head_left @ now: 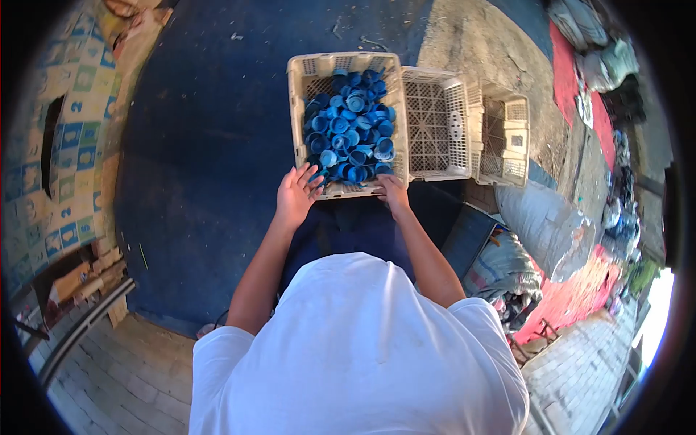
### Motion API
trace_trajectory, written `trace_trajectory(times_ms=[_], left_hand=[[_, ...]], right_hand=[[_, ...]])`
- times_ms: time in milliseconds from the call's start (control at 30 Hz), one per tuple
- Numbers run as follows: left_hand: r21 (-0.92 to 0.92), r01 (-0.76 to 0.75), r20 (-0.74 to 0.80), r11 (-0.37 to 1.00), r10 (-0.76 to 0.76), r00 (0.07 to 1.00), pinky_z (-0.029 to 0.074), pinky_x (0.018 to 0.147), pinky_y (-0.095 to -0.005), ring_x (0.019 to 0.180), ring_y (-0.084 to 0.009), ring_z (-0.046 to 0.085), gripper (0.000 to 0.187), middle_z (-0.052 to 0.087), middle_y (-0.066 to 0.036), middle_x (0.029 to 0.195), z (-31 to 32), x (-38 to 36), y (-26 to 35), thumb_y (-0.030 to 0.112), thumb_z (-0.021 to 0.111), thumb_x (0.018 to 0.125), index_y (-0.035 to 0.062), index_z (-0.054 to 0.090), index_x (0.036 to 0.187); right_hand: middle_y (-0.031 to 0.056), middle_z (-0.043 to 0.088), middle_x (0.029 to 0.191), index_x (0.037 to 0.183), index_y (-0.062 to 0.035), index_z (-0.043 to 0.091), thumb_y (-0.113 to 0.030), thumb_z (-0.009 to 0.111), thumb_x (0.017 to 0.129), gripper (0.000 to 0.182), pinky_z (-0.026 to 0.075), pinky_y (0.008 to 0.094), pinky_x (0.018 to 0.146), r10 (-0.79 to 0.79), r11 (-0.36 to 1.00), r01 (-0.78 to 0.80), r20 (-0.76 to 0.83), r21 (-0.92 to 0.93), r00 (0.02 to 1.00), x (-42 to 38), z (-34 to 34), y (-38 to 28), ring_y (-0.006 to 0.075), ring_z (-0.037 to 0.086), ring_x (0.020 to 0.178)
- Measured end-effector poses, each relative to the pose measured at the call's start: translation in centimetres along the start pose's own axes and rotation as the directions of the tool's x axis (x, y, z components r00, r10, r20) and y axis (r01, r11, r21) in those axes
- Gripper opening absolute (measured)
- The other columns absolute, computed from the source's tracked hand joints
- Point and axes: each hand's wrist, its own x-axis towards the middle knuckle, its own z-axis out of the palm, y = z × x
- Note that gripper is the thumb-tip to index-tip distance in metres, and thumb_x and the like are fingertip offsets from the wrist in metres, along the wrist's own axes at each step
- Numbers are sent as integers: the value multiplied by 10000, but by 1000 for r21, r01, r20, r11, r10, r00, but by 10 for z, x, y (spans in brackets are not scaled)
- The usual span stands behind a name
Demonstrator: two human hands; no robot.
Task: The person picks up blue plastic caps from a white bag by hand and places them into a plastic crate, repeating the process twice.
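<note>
A white plastic crate (296, 109) stands in front of me, holding a heap of blue plastic caps (338, 125). My left hand (296, 194) is at its near left corner, palm turned up and fingers spread, with nothing in it. Over the near right part of the rim, the fingers of my right hand (392, 194) are bent, gripping the crate's edge. Some of the fingertips on that side are hard to make out against the caps.
Right of the cap crate stand a second white crate (435, 175) and a smaller third one (516, 141). A dark blue sheet (196, 145) covers the floor. Stuffed sacks (544, 221) lie to the right, near red cloth (580, 290). A patterned sheet (58, 159) hangs at left.
</note>
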Motion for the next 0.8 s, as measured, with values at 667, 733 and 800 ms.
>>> trace_trajectory(times_ms=[667, 733, 800], left_hand=[[568, 352, 182, 744, -530, 828, 491, 969, -432, 1141, -239, 635, 415, 656, -44, 1294, 238, 61, -177, 411, 457, 1063, 111, 585, 1319], [628, 385, 151, 676, -591, 792, 496, 965, -435, 1143, -243, 637, 415, 660, -43, 1289, 259, 63, -218, 408, 447, 1066, 111, 585, 1321], [677, 401, 128, 616, -636, 761, 506, 967, -443, 1135, -247, 642, 381, 665, -43, 1267, 282, 59, -262, 391, 469, 1060, 114, 607, 1282]], right_hand=[[74, 727, 957, 1102, -40, 747, -190, 651, 909, 263, 556, 295, 720, 174, 969, -39, -567, 242, 805, -136, -192, 190, 160, 662, 767], [73, 727, 968, 1102, -41, 748, -189, 646, 906, 266, 554, 290, 711, 202, 946, -1, -585, 325, 786, -143, -212, 214, 159, 661, 767], [72, 712, 970, 1118, -53, 724, -209, 645, 929, 258, 532, 292, 657, 260, 889, 34, -565, 456, 783, -156, -240, 225, 151, 640, 738]])
